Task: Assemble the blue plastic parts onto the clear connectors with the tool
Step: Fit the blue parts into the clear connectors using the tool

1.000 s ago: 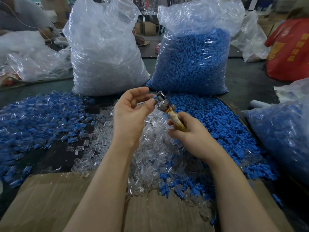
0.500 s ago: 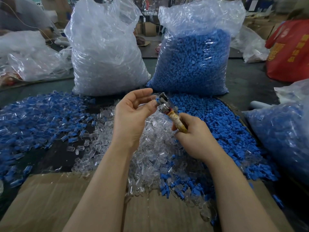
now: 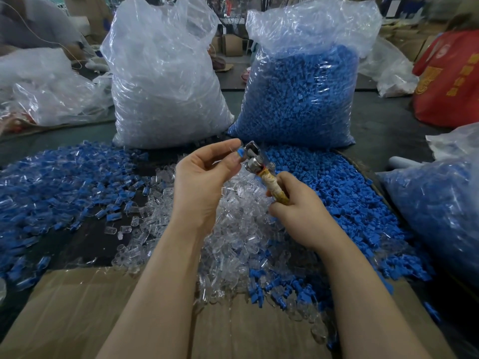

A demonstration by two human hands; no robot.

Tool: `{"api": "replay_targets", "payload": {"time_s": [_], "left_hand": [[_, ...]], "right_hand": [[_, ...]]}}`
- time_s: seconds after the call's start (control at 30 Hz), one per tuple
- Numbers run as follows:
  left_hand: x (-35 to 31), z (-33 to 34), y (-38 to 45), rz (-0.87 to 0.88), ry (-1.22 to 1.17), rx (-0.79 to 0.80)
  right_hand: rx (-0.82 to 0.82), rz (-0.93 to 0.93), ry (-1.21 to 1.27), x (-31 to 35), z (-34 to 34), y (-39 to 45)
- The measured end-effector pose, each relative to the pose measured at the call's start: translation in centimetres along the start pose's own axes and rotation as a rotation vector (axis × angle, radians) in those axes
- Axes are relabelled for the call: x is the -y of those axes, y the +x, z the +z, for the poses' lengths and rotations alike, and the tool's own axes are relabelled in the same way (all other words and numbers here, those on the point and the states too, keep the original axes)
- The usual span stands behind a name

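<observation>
— Blue plastic part point(image 3: 240, 152) sat pinched between thumb and forefinger of the left hand point(image 3: 204, 177), raised palm-up against the metal head of the tool point(image 3: 255, 158).

— And the right hand point(image 3: 303, 212)?

— Curled round the tool's taped handle, tilted up-left. Clear connectors point(image 3: 241, 229) were heaped beneath both wrists on the table point(image 3: 85, 237).

— Room?

— Bags behind, cardboard point(image 3: 77, 314) at the near edge. Yellow writing on the red bag point(image 3: 448, 81) was unreadable.

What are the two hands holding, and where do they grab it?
The left hand pinches a blue part at its fingertips. The right hand grips the tool by its wrapped handle.
</observation>
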State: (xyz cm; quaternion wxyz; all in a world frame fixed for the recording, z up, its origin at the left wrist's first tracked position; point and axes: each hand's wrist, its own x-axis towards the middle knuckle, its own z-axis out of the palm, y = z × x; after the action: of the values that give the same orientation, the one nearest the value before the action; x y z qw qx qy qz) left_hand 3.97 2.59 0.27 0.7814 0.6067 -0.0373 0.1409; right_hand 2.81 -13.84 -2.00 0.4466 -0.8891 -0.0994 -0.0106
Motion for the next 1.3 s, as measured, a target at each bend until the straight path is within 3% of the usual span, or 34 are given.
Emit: {"api": "replay_targets", "payload": {"time_s": [0.57, 1.07, 1.3], "left_hand": [[-0.27, 0.26, -0.28, -0.031, 0.011, 0.0], [-0.18, 0.29, -0.38, -0.043, 0.02, 0.011], [-0.24, 0.23, -0.37, -0.046, 0.027, 0.007]], "right_hand": [[0.059, -0.054, -0.081, -0.2, -0.15, -0.03], [-0.057, -0.054, -0.144, -0.37, 0.17, 0.04], [-0.025, -0.062, -0.181, -0.34, 0.08, -0.04]]}}
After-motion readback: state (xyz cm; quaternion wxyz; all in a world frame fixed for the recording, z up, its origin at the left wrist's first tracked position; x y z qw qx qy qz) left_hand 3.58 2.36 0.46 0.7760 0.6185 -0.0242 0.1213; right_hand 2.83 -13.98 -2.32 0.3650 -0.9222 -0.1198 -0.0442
